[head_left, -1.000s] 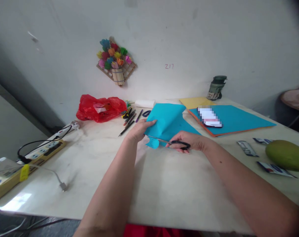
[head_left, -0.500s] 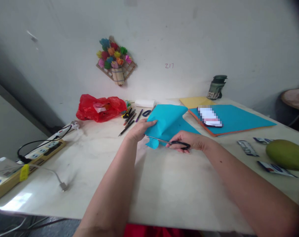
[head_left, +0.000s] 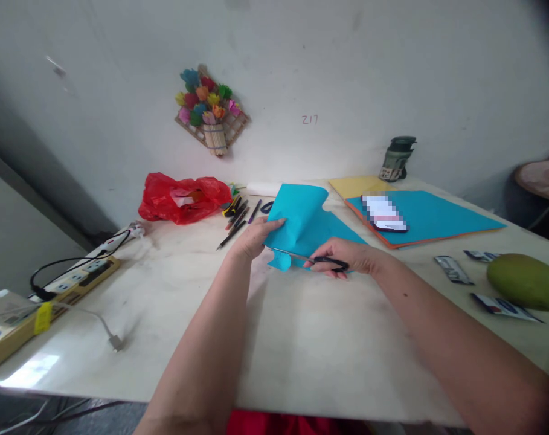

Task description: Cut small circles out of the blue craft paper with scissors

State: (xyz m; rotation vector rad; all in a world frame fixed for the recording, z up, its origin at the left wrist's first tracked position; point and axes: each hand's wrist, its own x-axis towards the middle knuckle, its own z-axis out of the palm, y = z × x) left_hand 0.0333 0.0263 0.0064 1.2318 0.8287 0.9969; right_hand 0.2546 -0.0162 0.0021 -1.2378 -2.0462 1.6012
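A bright blue sheet of paper (head_left: 301, 208) bends upward over the middle of the table. My left hand (head_left: 255, 237) pinches its left edge, thumb on top. In my right hand (head_left: 335, 257) is a pair of scissors (head_left: 331, 263) with black handles; my fingers are closed around them. The blades point left and lie at the paper's near side. Just below the blades a small curled flap of blue paper (head_left: 281, 260) hangs down. Whether the blades are fully closed I cannot make out.
Behind my left hand lie several pens (head_left: 238, 217) and a red plastic bag (head_left: 183, 196). At right are a phone (head_left: 385, 211) on a stack of coloured paper (head_left: 450, 217), small packets (head_left: 453, 269) and a green mango (head_left: 525, 281). A power strip (head_left: 75, 284) lines the left edge.
The raised part of the blue paper has shifted left and now stands more upright. My hands hold nearly the same places, left on the paper and right on the scissors.
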